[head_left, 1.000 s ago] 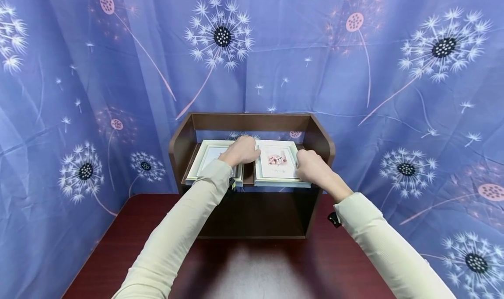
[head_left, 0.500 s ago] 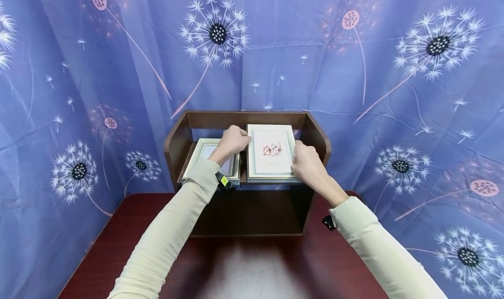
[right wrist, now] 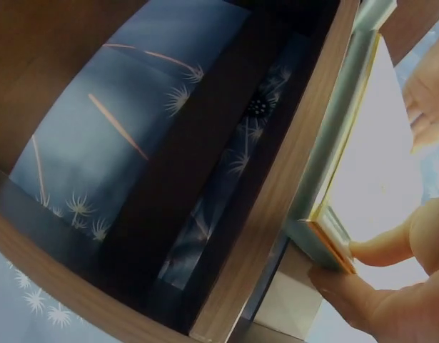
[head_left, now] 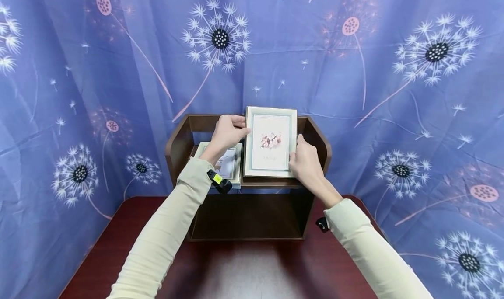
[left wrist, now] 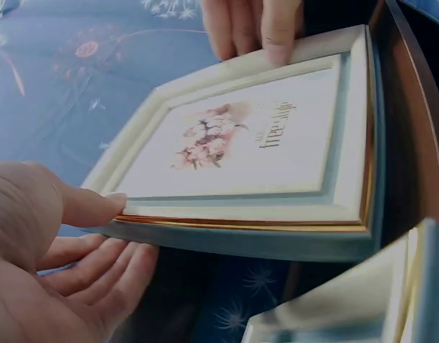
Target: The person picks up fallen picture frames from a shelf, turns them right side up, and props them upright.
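A white picture frame [head_left: 271, 172] with pink flowers and lettering on its print stands tilted up at the right half of the shelf's top level. My left hand [head_left: 228, 135] pinches its left edge, thumb on the front and fingers behind, as the left wrist view shows of the frame [left wrist: 233, 207]. On the opposite edge, low down, my right hand [head_left: 308, 161] grips it. In the right wrist view that thumb and fingers close round a corner of the frame [right wrist: 333, 236]. A second white frame [head_left: 237, 170] lies to the left, partly covered by my left forearm.
The dark brown two-level shelf [head_left: 252, 183] has raised side panels and a back rail [head_left: 204, 123]. Beneath is an open lower compartment [head_left: 248, 218]. It stands on a reddish-brown table [head_left: 138, 229], with a blue dandelion curtain [head_left: 157, 71] behind and around.
The right-hand frame, lying nearly flat before, has been tipped up toward me, its top edge now above the back rail. My left hand has turned and now grips its left edge.
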A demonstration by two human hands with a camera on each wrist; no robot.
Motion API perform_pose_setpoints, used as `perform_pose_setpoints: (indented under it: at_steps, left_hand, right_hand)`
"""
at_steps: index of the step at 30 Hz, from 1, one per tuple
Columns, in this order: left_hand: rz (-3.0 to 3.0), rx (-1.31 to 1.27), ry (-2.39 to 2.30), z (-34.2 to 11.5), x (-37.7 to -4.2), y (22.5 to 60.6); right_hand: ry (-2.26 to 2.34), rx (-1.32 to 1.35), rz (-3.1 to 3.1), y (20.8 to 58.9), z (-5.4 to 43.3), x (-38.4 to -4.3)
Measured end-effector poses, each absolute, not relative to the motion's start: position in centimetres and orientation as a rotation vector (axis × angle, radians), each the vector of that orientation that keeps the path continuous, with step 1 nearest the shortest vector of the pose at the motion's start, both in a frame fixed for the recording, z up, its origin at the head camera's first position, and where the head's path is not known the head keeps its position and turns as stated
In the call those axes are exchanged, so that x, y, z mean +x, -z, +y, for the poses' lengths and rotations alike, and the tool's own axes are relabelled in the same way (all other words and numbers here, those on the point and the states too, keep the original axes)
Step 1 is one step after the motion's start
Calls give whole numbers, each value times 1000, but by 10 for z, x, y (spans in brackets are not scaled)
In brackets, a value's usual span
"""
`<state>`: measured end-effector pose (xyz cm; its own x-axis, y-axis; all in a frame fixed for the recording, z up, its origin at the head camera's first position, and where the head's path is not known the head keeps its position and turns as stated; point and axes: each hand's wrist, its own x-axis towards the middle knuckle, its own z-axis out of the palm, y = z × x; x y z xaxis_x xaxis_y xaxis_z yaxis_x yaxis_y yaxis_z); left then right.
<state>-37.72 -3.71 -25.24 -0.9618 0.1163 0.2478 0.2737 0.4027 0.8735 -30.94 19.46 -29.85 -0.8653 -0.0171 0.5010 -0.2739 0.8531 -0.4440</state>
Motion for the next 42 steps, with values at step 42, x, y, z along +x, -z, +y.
perform_pose_setpoints:
  at_steps: [42]
  left_hand:
    - [-2067,-689,1270,-41,-306,281]
  right_hand:
    - [-735,444,-2312,327,212,-276]
